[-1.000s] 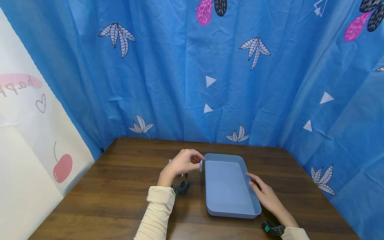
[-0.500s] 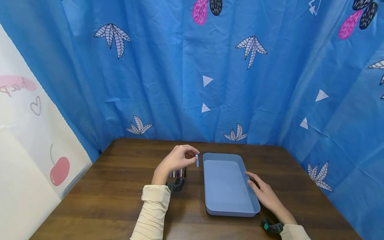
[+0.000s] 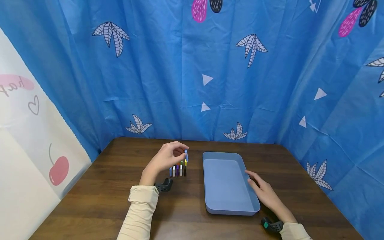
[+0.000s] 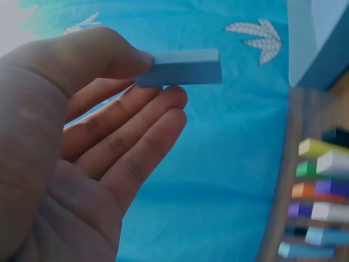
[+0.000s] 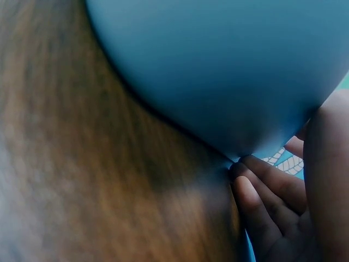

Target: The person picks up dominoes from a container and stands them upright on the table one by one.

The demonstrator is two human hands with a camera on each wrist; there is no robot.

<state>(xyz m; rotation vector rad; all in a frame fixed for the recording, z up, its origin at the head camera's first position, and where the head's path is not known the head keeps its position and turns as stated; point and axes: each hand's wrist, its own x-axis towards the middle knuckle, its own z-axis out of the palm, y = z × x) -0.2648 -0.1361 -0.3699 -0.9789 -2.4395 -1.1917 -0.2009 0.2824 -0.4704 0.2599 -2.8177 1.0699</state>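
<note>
My left hand (image 3: 168, 157) pinches a small light blue block (image 3: 186, 155) between thumb and fingertips, held above the table. In the left wrist view this rectangular block (image 4: 188, 67) juts out past the thumb, the lower fingers loosely spread beneath. Under and beside that hand, several small coloured blocks (image 3: 177, 171) stand in rows: white, purple, black, blue, yellow, green and orange. A shallow blue-grey tray (image 3: 229, 212) lies to their right. My right hand (image 3: 264, 191) rests against the tray's right side, fingertips at its wall, as the right wrist view shows up close.
The brown wooden table (image 3: 99, 200) carries everything. Behind it and along its right side hangs a blue patterned curtain (image 3: 168, 83). A white printed cloth (image 3: 27, 140) hangs at the left. Both wrists wear dark bands (image 3: 272, 225).
My left hand has moved left with the light blue block, away from the tray's edge to over the rows of blocks, uncovering more of them. The right hand stays at the tray.
</note>
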